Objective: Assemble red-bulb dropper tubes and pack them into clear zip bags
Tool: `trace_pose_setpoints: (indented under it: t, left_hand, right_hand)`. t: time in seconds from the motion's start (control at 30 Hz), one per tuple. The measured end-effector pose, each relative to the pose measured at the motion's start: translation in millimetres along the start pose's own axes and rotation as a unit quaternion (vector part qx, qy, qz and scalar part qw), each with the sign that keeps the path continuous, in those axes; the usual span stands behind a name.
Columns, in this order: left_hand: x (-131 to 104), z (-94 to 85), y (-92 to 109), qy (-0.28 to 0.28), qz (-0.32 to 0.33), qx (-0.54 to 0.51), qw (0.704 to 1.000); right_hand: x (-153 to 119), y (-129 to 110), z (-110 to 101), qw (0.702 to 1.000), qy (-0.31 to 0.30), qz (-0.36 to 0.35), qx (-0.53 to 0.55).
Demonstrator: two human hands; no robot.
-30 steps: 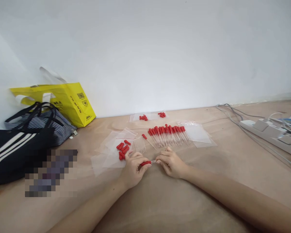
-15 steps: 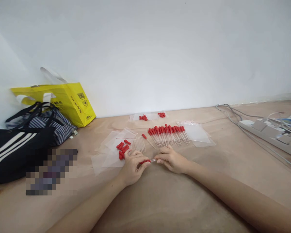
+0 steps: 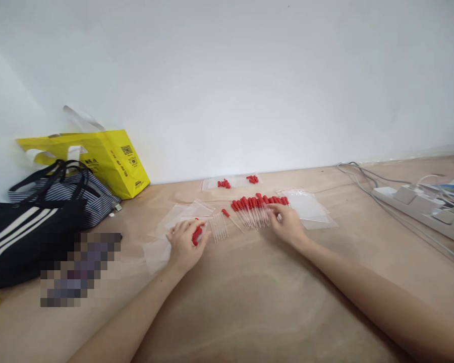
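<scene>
My left hand (image 3: pixel 187 244) is spread over a small heap of red rubber bulbs (image 3: pixel 197 235), fingers apart; it partly hides them. At the right part of a row of glass droppers with red bulbs (image 3: pixel 249 204), my right hand (image 3: pixel 286 224) has its thumb and fingers closed about a dropper among the others, its tip partly hidden. Between the hands lie several bare glass tubes (image 3: pixel 218 227) side by side. A single dropper (image 3: pixel 226 213) rests slantwise beside them.
Clear plastic bags lie left (image 3: pixel 157 254) and right (image 3: pixel 312 209) of the droppers. Near the wall is another bag with red bulbs (image 3: pixel 224 184). A yellow bag (image 3: pixel 113 161) and a black bag (image 3: pixel 30 242) stand left; a power strip (image 3: pixel 412 201) with cables lies right.
My hands have parted from the dropper they held together in the middle. The left moved left onto the loose bulbs; the right moved right and away from me to the dropper row.
</scene>
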State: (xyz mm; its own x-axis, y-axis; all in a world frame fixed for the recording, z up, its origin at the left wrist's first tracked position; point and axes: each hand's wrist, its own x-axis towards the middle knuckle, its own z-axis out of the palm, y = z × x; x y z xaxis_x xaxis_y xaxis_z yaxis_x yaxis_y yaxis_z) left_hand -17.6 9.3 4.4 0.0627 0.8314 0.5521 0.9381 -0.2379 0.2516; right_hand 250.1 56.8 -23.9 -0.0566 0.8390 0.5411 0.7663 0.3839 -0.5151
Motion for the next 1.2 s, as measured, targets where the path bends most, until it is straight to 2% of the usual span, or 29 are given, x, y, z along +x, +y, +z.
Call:
trace_pose_setpoints:
  t: [0.1,0.17,0.27,0.4,0.5,0.6,0.67,0.73,0.83,0.93,1.03,1.2]
  left_hand:
    - [7,-4.0,-16,-0.011,-0.066,0.039,0.997]
    - [10,-4.4,-24,-0.035,-0.097,0.039,0.994]
    - [11,-1.6,-31,-0.053,-0.111,0.035,0.992]
    - [13,3.3,-36,-0.064,-0.108,0.032,0.992]
    - [18,4.1,-36,-0.066,-0.101,0.030,0.992]
    - [25,4.0,-34,-0.066,-0.080,0.038,0.994]
    - [31,4.7,-32,-0.082,-0.050,0.063,0.993]
    - [37,5.9,-33,-0.107,-0.022,0.092,0.990]
    - [49,7.0,-38,-0.151,0.016,0.107,0.983]
    - [61,6.8,-46,-0.197,0.062,0.102,0.973]
    - [68,7.4,-51,-0.222,0.094,0.102,0.965]
    - [73,9.3,-47,-0.218,0.112,0.092,0.965]
  right_hand:
    - [14,15,1,0.989,0.021,0.133,-0.060]
    - [18,20,4,0.981,0.000,0.168,-0.095]
    - [21,22,9,0.974,-0.034,0.185,-0.123]
    - [21,21,10,0.972,-0.046,0.181,-0.140]
    - [19,12,7,0.977,-0.012,0.148,-0.150]
    - [13,-11,8,0.989,-0.008,0.064,-0.134]
    - [9,-32,15,0.992,-0.047,0.004,-0.116]
    - [8,-55,27,0.991,-0.083,-0.020,-0.106]
    - [11,-81,47,0.986,-0.125,0.005,-0.109]
    - [20,-95,61,0.976,-0.158,0.051,-0.138]
    - [26,-97,65,0.968,-0.182,0.073,-0.158]
    - [29,-95,65,0.961,-0.191,0.066,-0.190]
